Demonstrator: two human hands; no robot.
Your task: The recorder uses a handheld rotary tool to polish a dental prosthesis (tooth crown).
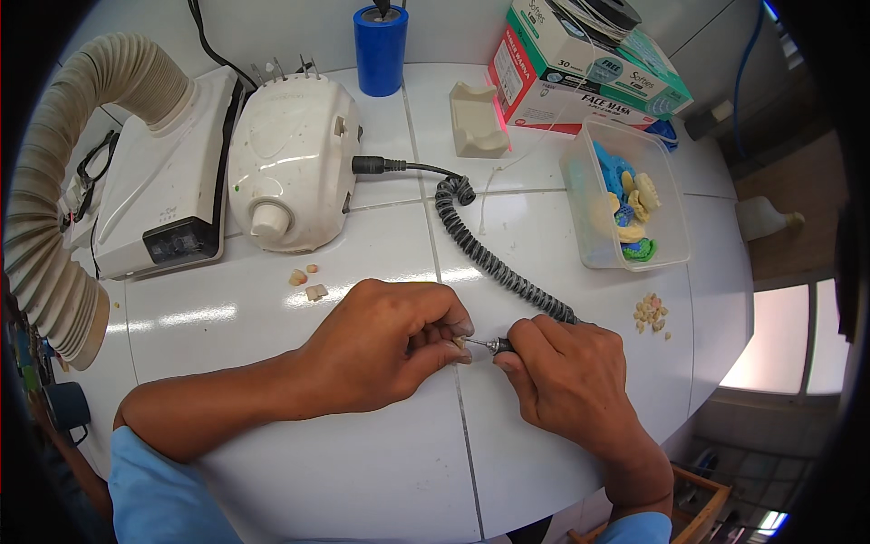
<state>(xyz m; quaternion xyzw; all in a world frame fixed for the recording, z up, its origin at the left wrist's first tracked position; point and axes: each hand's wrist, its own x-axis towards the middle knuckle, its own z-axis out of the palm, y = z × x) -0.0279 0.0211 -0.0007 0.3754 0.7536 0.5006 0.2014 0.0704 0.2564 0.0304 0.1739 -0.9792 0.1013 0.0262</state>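
My left hand (pixel 381 343) pinches a tiny tooth-coloured piece, seemingly an artificial tooth (pixel 459 343), between thumb and fingertips. Wrapped round a rotary handpiece (pixel 505 345) is my right hand (pixel 573 374). The thin bur in the handpiece points left and meets the piece or sits right at it; the fingers partly hide the contact. From behind my right hand a coiled black cord (pixel 494 263) runs to the white motor control unit (pixel 288 168), which has a round knob and several burs standing on top. Several tooth-coloured bits (pixel 315 292) lie beyond my left hand.
At the left stand a white dust extractor (pixel 163 181) and its ribbed hose (pixel 41 218). Behind are a blue cylinder (pixel 379 54), a cream handpiece rest (pixel 478 122) and mask boxes (pixel 580 82). A clear tub (pixel 666 245) of dental casts and a pile of small teeth (pixel 650 313) are right.
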